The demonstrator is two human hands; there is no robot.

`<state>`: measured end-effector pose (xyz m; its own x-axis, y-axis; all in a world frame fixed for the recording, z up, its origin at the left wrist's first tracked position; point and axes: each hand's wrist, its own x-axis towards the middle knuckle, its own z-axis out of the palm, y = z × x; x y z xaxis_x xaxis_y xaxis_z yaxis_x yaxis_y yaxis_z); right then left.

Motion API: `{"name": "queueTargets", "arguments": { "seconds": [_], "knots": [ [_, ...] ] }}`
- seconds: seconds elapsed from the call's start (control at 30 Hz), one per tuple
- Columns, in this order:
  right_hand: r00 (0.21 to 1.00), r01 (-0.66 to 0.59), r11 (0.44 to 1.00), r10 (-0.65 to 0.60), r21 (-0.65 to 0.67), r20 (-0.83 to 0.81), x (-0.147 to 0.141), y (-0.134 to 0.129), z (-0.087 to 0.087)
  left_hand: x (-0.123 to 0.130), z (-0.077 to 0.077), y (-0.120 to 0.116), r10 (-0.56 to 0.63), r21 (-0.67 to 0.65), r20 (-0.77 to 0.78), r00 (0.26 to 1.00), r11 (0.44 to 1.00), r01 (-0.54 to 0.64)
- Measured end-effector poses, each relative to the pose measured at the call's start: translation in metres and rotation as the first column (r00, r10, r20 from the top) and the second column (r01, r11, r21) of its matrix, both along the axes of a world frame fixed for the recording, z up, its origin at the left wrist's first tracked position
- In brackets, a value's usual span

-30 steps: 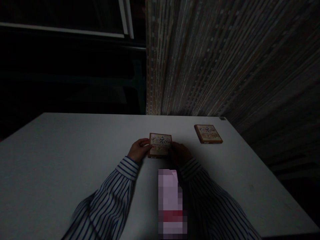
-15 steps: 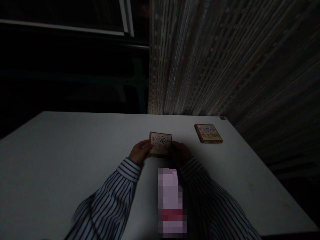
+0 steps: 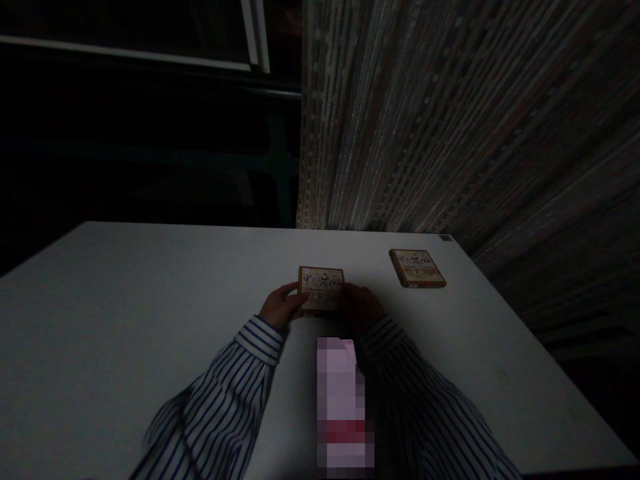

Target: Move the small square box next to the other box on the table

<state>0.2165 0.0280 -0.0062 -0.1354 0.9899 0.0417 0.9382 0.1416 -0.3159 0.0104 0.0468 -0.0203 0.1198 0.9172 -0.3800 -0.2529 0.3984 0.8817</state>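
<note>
From where I stand, left to right: dimly lit white bench (image 3: 150, 300); striped left sleeve (image 3: 225, 387); left hand (image 3: 278, 307) gripping the left edge of a flat square box (image 3: 320, 288), thumb over its printed face; said box at mid-bench, contact with the surface not determinable; nearer the person, a pink item (image 3: 343, 387), details obscured; right hand (image 3: 363, 308), in shadow, holding the box's right edge; farther right, a matching second box (image 3: 417, 268) lying flat, well apart from both hands; beyond the bench, a strand curtain (image 3: 425, 120)
</note>
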Motion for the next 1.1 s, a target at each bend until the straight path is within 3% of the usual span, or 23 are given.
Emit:
{"name": "queueTargets", "arguments": {
  "seconds": [0.2,0.33,0.5,0.63,0.7,0.87,1.1],
  "knots": [
    [0.994,0.011,1.000,-0.009,0.017,-0.108,0.001,0.000,-0.001,0.002,-0.003,-0.001,0.027,0.010,0.066,0.997,1.000,-0.028],
    [0.945,0.094,0.995,-0.085,0.013,-0.317,0.001,-0.001,-0.003,0.002,-0.003,-0.001,0.028,0.013,0.085,0.996,0.999,-0.029],
    [0.739,0.183,0.983,-0.155,-0.025,-0.655,0.005,0.004,-0.010,0.003,-0.004,-0.002,0.043,0.016,0.112,0.993,0.999,-0.045],
    [0.436,0.137,0.979,-0.197,-0.152,-0.878,0.008,0.010,-0.009,0.007,0.001,-0.006,0.008,0.024,0.178,0.984,1.000,-0.013],
    [0.325,0.100,0.976,-0.214,-0.192,-0.921,0.008,0.010,-0.004,0.009,0.006,-0.009,-0.016,0.030,0.205,0.979,0.999,0.010],
    [0.173,0.022,0.980,-0.198,-0.198,-0.965,0.007,0.007,0.008,0.009,0.017,-0.013,-0.079,0.023,0.226,0.971,0.997,0.076],
    [0.091,-0.020,0.979,-0.201,-0.204,-0.975,0.010,0.007,0.007,0.007,0.013,-0.012,-0.069,-0.025,0.291,0.954,0.997,0.079]
  ]
}}
